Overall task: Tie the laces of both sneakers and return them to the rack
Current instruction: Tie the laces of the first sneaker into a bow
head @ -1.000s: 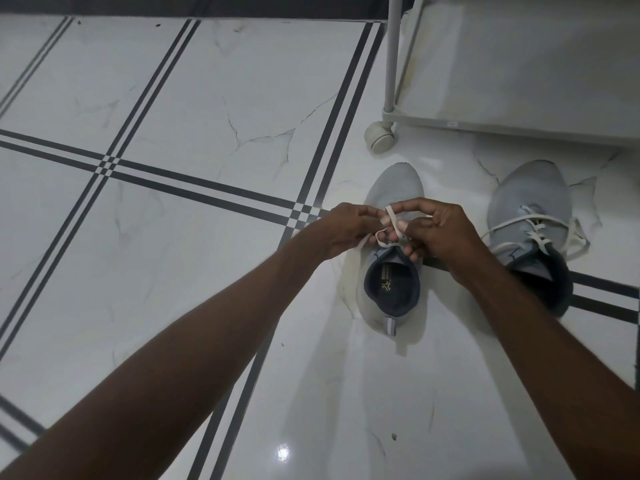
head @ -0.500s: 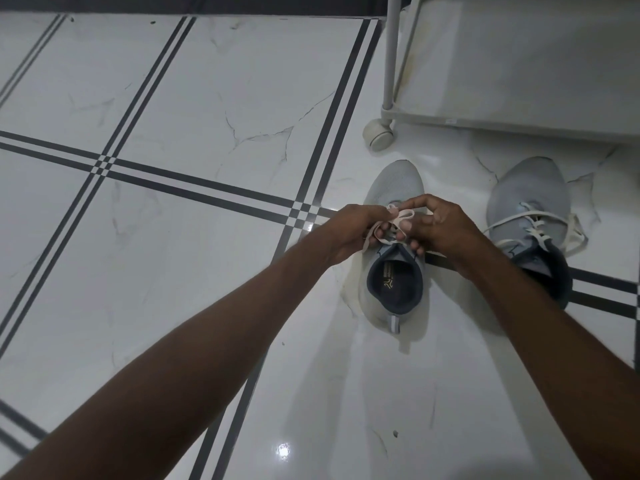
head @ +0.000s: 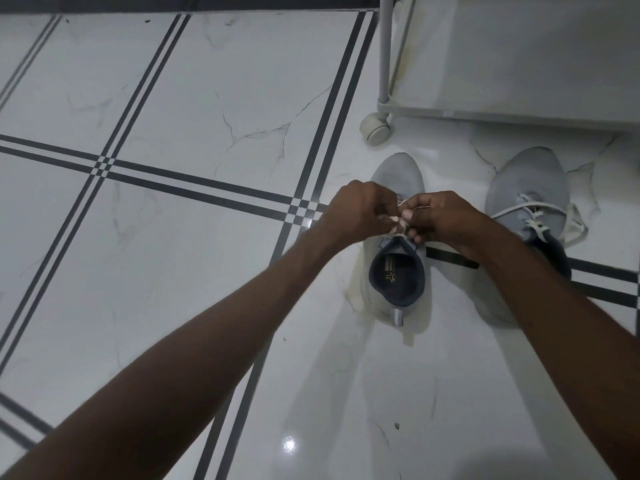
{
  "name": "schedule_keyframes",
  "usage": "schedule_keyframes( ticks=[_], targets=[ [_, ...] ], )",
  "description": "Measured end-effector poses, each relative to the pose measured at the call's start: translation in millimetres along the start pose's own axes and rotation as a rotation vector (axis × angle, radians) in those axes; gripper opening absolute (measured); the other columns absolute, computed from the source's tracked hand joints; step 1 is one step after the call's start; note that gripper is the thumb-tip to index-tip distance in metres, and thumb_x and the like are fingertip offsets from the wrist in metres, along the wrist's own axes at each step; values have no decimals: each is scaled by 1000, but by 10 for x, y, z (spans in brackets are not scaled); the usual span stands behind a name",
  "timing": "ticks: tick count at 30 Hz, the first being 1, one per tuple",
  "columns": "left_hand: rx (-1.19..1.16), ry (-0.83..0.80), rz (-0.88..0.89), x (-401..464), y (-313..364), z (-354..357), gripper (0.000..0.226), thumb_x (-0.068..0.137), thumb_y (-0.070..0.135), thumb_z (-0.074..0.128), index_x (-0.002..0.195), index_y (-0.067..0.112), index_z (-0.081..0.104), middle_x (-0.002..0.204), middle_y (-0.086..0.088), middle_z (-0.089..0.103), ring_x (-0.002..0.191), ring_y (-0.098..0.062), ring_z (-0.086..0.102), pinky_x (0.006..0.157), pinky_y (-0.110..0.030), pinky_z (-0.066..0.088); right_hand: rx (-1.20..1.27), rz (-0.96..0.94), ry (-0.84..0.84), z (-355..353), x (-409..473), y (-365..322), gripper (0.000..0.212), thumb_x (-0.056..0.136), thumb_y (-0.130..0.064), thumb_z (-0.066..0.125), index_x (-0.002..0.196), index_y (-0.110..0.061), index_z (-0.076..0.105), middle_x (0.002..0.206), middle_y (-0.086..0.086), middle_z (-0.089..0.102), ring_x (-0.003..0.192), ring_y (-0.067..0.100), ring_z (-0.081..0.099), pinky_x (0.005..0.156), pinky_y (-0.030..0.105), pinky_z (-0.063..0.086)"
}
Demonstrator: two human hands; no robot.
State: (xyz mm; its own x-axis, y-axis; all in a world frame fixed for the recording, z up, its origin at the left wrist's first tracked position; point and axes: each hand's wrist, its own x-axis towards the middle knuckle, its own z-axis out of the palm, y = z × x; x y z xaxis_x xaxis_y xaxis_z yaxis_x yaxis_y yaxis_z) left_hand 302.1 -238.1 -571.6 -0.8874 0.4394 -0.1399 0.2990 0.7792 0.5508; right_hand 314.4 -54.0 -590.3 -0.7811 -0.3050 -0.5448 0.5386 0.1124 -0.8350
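Both hands meeting over the near sneaker (head: 397, 237), fingers curled. Left hand (head: 360, 211) pinching the white lace (head: 401, 204) from its own side; right hand (head: 445, 218) pinching the same lace from the other side, fingertips of the two hands touching or very nearly so. Gripping tightly together above the tongue — only a small bit of lace showing between the fingers (the knot itself hidden, so impossible to tell how far along). Standing directly beneath the hands on the floor (head: 207, 98), toe pointing away from the wrists, dark collar opening toward the forearms, pull tab at the heel. Resting just beyond the right wrist, to its outer side, the second sneaker (head: 528, 188) — lying with its white laces (head: 540, 216) loose, one loop trailing off the far side onto the tile, partly covered at the heel by the right forearm. Standing farther out past the fingertips, the rack (head: 519, 64), pale grey, with its caster wheel (head: 375, 128) sitting just ahead of the near sneaker's toe. Running under both forearms and out beyond the left hand, dark double stripes crossing the white marbled tile.
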Motion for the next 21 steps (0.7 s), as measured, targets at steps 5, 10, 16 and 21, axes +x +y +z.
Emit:
schedule_keyframes(
  ticks=[5, 10, 16, 21],
  targets=[
    [166, 222, 27, -94, 13, 225, 16, 80, 26, 69, 82, 11, 66, 77, -6, 72, 68, -29, 64, 57, -31, 41, 19, 56, -22, -17, 15, -34, 20, 98, -3, 51, 97, -11, 69, 62, 3, 70, 49, 11, 56, 49, 19, 51],
    [-135, 302, -139, -102, 54, 288, 6, 77, 19, 69, 80, 17, 64, 69, 5, 70, 62, -16, 65, 57, -30, 49, -29, 61, -4, -22, 4, -31, 19, 92, 1, 58, 103, -8, 71, 69, 7, 70, 49, 9, 57, 45, 16, 47],
    [-449, 300, -294, -118, -2, 296, 10, 71, 14, 78, 72, 19, 69, 72, 2, 73, 63, -16, 69, 61, -34, 56, -117, 5, 138, 16, -36, -32, 8, 86, 3, 65, 85, -2, 70, 61, 13, 62, 50, 16, 55, 45, 17, 49],
    [-509, 209, -340, -193, -55, 218, 11, 74, 13, 81, 73, 13, 70, 66, -1, 70, 61, -17, 68, 54, -24, 49, -402, -54, 369, 2, -17, 40, 6, 86, -9, 67, 82, -7, 71, 56, 10, 66, 44, 17, 59, 48, 25, 51]
  ],
)
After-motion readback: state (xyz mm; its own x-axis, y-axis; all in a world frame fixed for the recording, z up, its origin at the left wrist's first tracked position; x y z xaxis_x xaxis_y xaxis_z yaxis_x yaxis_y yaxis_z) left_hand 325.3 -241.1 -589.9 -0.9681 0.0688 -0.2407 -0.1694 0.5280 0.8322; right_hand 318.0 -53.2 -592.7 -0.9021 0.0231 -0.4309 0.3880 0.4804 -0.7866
